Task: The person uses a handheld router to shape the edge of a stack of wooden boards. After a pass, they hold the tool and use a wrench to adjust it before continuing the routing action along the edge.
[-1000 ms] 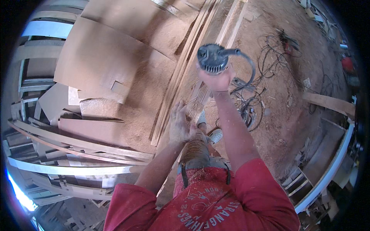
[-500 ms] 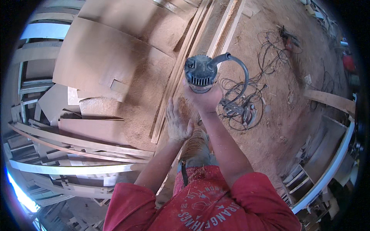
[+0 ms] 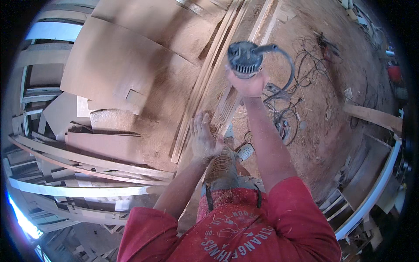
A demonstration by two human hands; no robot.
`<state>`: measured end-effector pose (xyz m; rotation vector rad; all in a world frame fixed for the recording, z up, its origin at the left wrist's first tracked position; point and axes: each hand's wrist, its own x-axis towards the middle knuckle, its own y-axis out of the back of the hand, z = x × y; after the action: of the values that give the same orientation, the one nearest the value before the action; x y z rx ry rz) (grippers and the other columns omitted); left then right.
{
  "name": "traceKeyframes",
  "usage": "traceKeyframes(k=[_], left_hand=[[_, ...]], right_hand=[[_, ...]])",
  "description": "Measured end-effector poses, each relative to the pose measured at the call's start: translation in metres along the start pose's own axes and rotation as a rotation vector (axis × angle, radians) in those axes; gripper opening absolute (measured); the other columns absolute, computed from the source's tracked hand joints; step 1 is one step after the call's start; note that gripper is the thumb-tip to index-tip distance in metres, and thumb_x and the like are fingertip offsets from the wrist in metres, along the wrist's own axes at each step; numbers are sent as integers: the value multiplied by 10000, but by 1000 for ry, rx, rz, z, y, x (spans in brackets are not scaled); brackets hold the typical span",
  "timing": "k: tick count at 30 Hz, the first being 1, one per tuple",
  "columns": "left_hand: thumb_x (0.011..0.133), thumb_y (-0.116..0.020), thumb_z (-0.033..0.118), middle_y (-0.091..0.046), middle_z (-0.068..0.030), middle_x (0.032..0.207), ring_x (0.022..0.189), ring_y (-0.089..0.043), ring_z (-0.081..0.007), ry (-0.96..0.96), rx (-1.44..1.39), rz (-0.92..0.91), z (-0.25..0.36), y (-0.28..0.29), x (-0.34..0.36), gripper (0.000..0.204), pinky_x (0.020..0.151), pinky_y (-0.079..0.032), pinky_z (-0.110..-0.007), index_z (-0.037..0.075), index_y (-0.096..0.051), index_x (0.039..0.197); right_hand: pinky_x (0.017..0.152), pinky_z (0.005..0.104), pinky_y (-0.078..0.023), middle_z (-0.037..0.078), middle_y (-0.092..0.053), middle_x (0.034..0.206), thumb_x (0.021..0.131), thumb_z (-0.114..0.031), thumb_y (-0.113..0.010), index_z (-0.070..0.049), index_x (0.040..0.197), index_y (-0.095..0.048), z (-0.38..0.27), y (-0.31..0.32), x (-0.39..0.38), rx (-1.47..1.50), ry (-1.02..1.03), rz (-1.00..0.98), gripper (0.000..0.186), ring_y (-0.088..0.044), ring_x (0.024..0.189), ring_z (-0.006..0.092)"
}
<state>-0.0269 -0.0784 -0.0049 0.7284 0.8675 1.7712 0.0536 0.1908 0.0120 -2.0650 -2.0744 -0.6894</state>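
My right hand (image 3: pixel 249 83) is wrapped round a black power tool, apparently a router (image 3: pixel 244 56), with a vented top and a thick cord curving off to the right. Its lower end is hidden under the hand. Below it runs a wooden workpiece (image 3: pixel 228 104) with grooved lines along it. Flat against the near part of the wood lies my left hand (image 3: pixel 203 137), fingers stretched forward and dusted with sawdust. Nothing shows in its grip.
Long wood strips (image 3: pixel 208 70) lie left of the workpiece. Large brown sheets (image 3: pixel 118 61) cover the left side. A tangle of cables (image 3: pixel 301 94) and another power tool (image 3: pixel 284 126) rest on the dusty floor at right. Curved frame pieces (image 3: pixel 375 192) stand at far right.
My right hand has pushed the router forward and to the right, away from my body. More of the grooved wood shows now. My left hand has stayed nearly in place.
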Motion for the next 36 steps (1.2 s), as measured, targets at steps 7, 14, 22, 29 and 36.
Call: traceKeyframes(k=[7,14,22,29,36], left_hand=[[1050,-550,661,-351,-391,1742,1626,-341,-581,26,-31,80,-8,-7,-5,1018,1348,-236,-656,-66,-314,1722],[1027,-548,745,-334,-370,1765,1682,-280,-532,52,-106,63,-8,-7,-6,1124,1372,-171,-656,-69,-252,1743],[1023,-579,697,-352,-368,1757,1643,-338,-546,40,-87,86,-13,-6,-6,1089,1360,-201,-658,-48,-255,1748],[1055,-587,652,-493,-358,1633,1512,-479,-557,-39,-119,161,-2,-5,2,949,1278,-339,-633,-58,-422,1663],[1059,-620,517,-675,-250,1350,1278,-621,-457,118,-189,57,-9,-4,-10,620,1127,-466,-555,-16,-642,1375]], right_hand=[[876,396,-657,117,-862,1019,761,-387,-1050,-11,1131,-792,-69,2,-31,-115,-494,-23,588,-847,929,238],[812,399,-666,107,-818,1009,693,-385,-1036,-67,1082,-739,-55,-1,-97,-4,-352,-51,583,-834,878,267],[873,369,-666,81,-837,1057,745,-277,-1014,-47,1195,-760,-33,-8,-74,462,-236,-26,566,-835,941,226],[888,365,-668,99,-855,1060,767,-293,-1014,-41,1191,-788,-12,3,-21,-67,5,-14,542,-846,946,232],[882,413,-660,134,-870,1058,776,-366,-1031,-23,1168,-815,-75,4,-37,-200,-533,-67,564,-853,954,234]])
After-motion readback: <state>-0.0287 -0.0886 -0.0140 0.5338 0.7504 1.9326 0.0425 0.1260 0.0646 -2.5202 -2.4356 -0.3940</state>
